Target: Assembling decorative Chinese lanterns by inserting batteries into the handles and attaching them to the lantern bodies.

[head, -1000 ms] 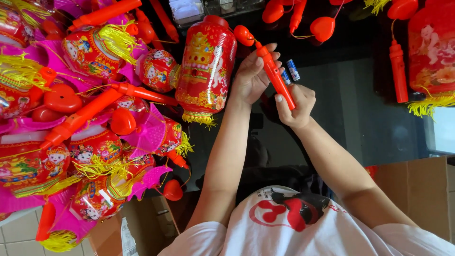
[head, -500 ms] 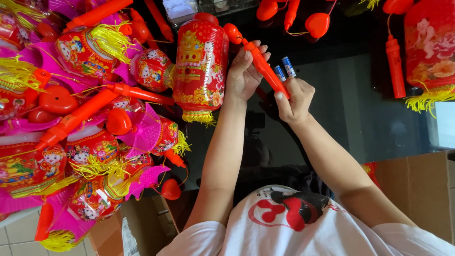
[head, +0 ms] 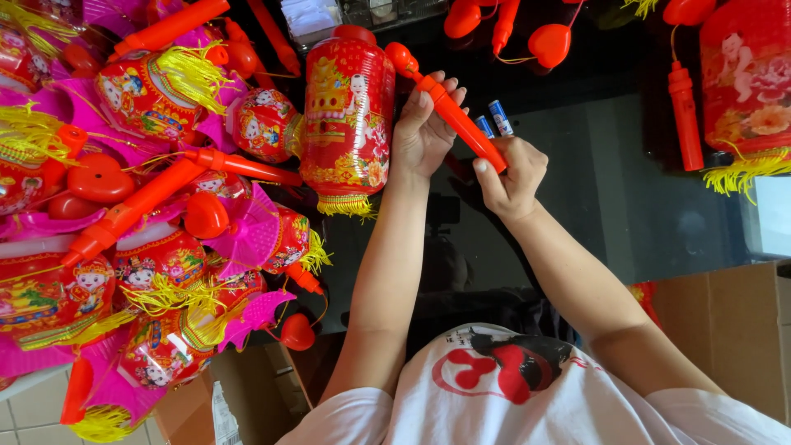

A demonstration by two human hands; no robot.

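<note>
Both hands hold a red-orange plastic stick handle slantwise over a dark glass table. My left hand wraps the upper part, near its rounded end. The lower end sits pinched in my right hand. Two small blue-and-white batteries show just behind the stick by my right fingers; whether they lie on the table or are held is unclear. A red cylinder lantern with a yellow fringe stands right beside my left hand.
A heap of red lanterns, pink paper fans, yellow tassels and orange handles fills the left side. Another red lantern and a handle are at the right. Heart-shaped red pieces lie at the top. Cardboard boxes stand below.
Both hands and the stick have drifted slightly up and left, staying next to the red lantern. The grip on the stick looks the same.
</note>
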